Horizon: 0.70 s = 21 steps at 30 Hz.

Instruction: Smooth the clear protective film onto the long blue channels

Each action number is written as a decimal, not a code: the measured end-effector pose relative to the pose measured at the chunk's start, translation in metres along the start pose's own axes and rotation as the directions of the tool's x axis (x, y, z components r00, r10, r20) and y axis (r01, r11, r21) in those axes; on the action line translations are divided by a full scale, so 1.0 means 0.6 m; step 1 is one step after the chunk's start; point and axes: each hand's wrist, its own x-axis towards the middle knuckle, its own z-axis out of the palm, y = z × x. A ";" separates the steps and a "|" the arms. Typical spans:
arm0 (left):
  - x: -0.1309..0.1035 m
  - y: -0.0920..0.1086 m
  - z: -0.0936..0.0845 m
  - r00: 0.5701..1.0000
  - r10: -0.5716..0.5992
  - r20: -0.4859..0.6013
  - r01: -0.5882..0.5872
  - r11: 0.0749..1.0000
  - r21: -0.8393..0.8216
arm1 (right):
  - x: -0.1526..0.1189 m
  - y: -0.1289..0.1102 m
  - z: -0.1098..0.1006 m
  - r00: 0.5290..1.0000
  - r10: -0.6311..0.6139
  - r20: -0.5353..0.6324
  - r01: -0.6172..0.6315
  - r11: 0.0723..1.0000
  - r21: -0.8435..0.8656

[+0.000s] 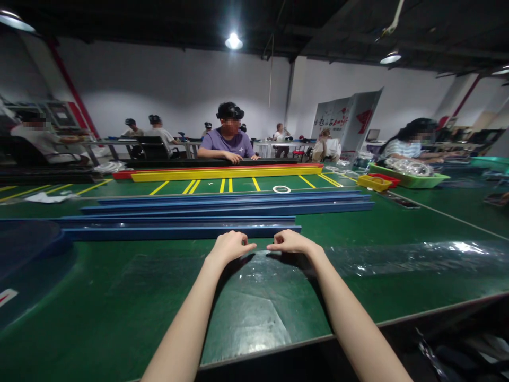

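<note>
A long strip of clear plastic film (397, 260) lies across the green table in front of me, wrinkled and shiny. My left hand (233, 245) is closed at the film's far edge, fingers curled and thumb pointing right. Facing it a short gap away, my right hand (292, 242) is closed on the same edge, its thumb pointing left. The pinched parts of the film are hidden by my fingers. Just beyond my hands lies a blue channel-shaped strip (178, 232).
More blue strips (238, 204) lie further back, then yellow (226, 173) and red ones. A white ring (281, 189) rests on the table. At right are a yellow bin (374, 183) and a green basket (429, 181). A co-worker (228, 140) sits opposite; a dark blue container (32, 260) is at left.
</note>
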 end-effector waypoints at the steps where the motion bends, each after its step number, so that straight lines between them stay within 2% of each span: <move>1: 0.000 -0.002 0.001 0.999 -0.010 0.037 0.010 1.000 -0.018 | -0.001 0.002 -0.001 0.999 -0.007 0.044 0.005 0.999 0.041; 4: 0.002 -0.010 0.006 0.995 0.000 0.101 0.006 0.998 -0.062 | -0.004 0.001 -0.004 0.986 -0.027 0.163 0.010 0.994 0.107; 7: 0.005 -0.018 0.012 0.990 0.023 0.138 -0.008 0.994 -0.105 | -0.006 0.000 -0.003 0.977 -0.026 0.211 0.008 0.996 0.086; 13: 0.008 -0.024 0.013 0.977 0.046 0.207 -0.011 0.986 -0.168 | 0.003 0.007 0.005 0.972 -0.046 0.229 0.026 0.996 0.089; 21: 0.008 -0.023 0.015 0.977 0.028 0.213 0.007 0.987 -0.162 | 0.002 0.003 0.003 0.979 -0.055 0.198 0.028 0.991 0.133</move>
